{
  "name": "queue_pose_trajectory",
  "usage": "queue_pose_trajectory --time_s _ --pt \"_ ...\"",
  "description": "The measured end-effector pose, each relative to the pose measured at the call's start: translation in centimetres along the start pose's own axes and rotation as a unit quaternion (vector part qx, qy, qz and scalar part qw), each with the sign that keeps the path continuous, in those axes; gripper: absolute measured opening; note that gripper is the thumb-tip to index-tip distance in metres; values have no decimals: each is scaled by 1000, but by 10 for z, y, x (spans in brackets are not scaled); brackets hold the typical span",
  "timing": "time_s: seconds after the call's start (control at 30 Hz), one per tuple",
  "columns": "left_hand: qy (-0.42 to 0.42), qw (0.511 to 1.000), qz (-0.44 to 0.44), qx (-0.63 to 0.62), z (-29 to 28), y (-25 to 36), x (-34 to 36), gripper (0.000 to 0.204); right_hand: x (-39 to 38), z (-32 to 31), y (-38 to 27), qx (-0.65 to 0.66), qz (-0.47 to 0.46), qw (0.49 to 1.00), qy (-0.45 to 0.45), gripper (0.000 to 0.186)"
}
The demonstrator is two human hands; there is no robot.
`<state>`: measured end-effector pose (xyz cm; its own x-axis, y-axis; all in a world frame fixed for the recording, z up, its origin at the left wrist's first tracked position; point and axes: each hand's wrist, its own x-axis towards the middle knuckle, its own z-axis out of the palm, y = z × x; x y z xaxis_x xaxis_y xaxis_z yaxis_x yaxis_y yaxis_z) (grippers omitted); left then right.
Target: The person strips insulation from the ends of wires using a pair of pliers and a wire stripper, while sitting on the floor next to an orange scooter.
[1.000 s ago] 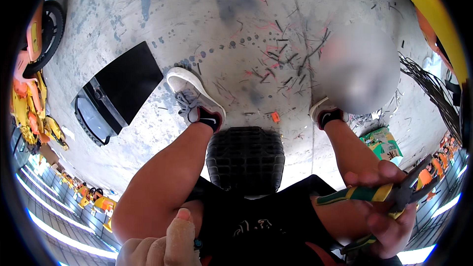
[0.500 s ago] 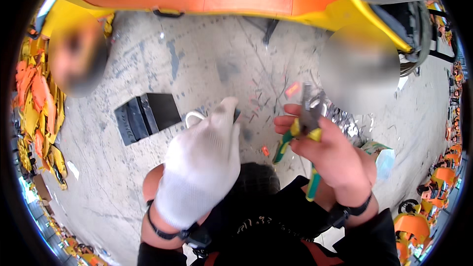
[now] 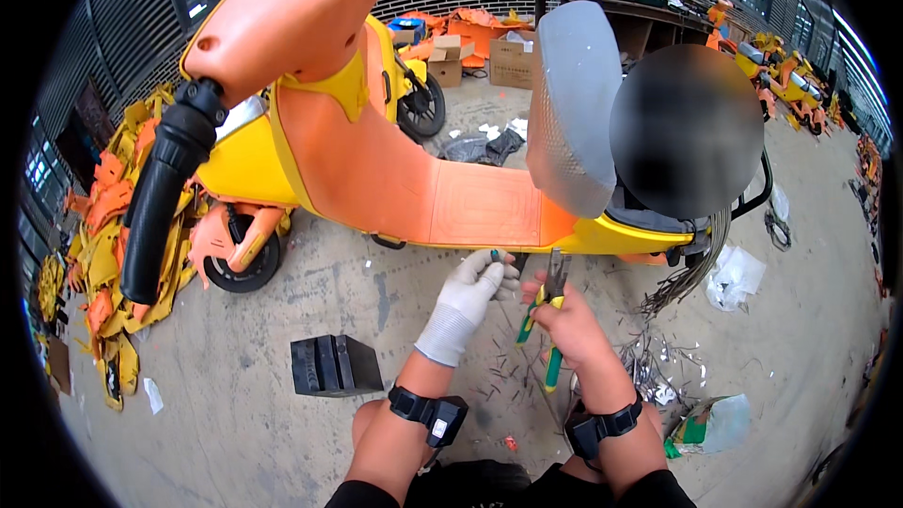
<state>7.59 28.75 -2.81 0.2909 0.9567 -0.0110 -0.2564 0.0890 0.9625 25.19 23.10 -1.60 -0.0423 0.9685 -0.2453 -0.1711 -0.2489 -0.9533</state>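
Observation:
My left hand [image 3: 463, 306], in a white knit glove, pinches a tiny dark-green thing [image 3: 495, 254] between thumb and fingers; its kind is too small to make out. Beside it my bare right hand [image 3: 578, 327] is closed around pliers [image 3: 559, 273] with green and yellow handles, the jaws pointing up and away from me. Both hands are just in front of the lower edge of an orange and yellow electric scooter [image 3: 480, 207], which stands sideways before me. A short gap separates the pliers from the gloved fingers.
A black block-shaped case [image 3: 334, 366] lies on the concrete floor at left. Thin dark scraps and silvery bits [image 3: 658, 367] litter the right, near a torn green and white bag [image 3: 712, 425]. Cables [image 3: 691, 268] hang from the scooter's rear. Orange and yellow panels [image 3: 113, 254] are heaped far left.
My view has tilted up, bringing the whole scooter into sight. Both hands now appear farther forward, close to its lower edge. The pliers stay in my right hand.

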Motion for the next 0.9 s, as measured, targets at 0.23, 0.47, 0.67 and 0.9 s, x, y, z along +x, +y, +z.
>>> queue_pose_trajectory --time_s 0.23,0.47,0.67,0.9 --pt "-24 996 -24 82 21 -14 0 28 16 -29 33 -109 -102 989 -9 60" --pt "21 992 -92 78 37 -2 -5 25 13 -18 13 -225 -23 973 -48 73" --pt "18 993 -79 86 41 -8 -2 26 18 -25 26 -195 -68 978 -33 75" --pt "19 967 -54 250 49 -5 3 23 19 -31 29 -120 -50 991 -26 59"
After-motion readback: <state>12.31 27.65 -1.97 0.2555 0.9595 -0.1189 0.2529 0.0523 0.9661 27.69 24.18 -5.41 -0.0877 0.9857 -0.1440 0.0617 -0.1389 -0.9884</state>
